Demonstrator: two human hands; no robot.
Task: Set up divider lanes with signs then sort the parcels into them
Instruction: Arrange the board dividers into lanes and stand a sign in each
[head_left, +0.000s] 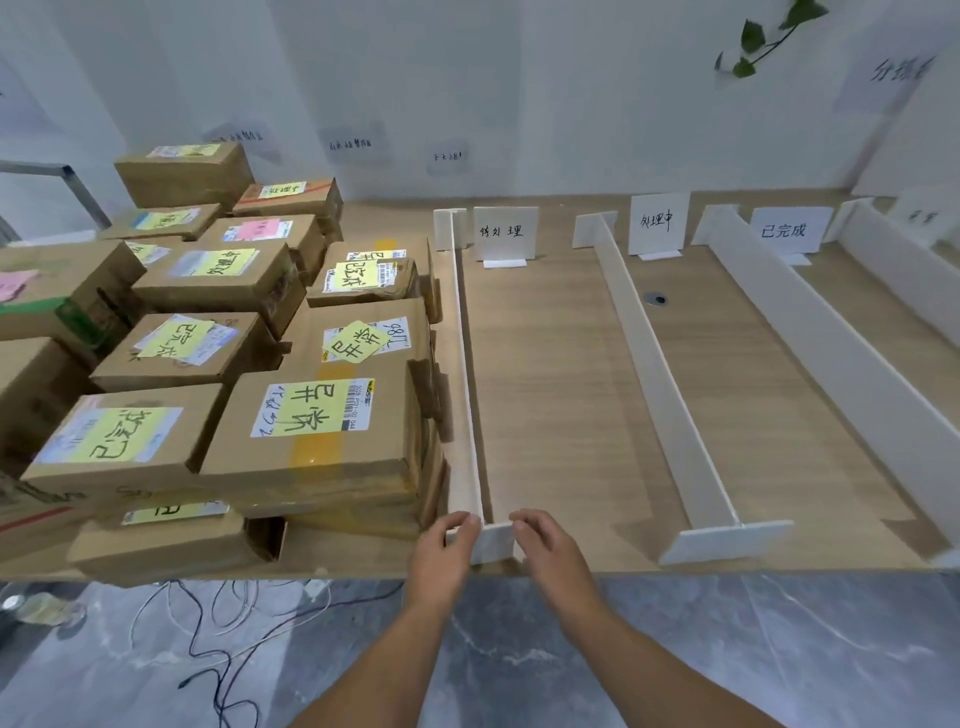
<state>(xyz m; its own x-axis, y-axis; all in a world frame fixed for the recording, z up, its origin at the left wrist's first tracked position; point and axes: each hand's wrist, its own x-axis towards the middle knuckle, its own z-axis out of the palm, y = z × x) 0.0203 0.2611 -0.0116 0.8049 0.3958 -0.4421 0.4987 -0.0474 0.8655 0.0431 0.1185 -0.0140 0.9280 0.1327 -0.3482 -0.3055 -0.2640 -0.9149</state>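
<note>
Lane setup, by the looks of it: on the tabletop (561, 389), parcels (311, 431) are piled left, unsorted. The near foot of the leftmost divider (465, 364) is gripped by curled fingers of left hand (441, 551) and right hand (550, 551). Squaring up, then sorting, is probably called for.
</note>
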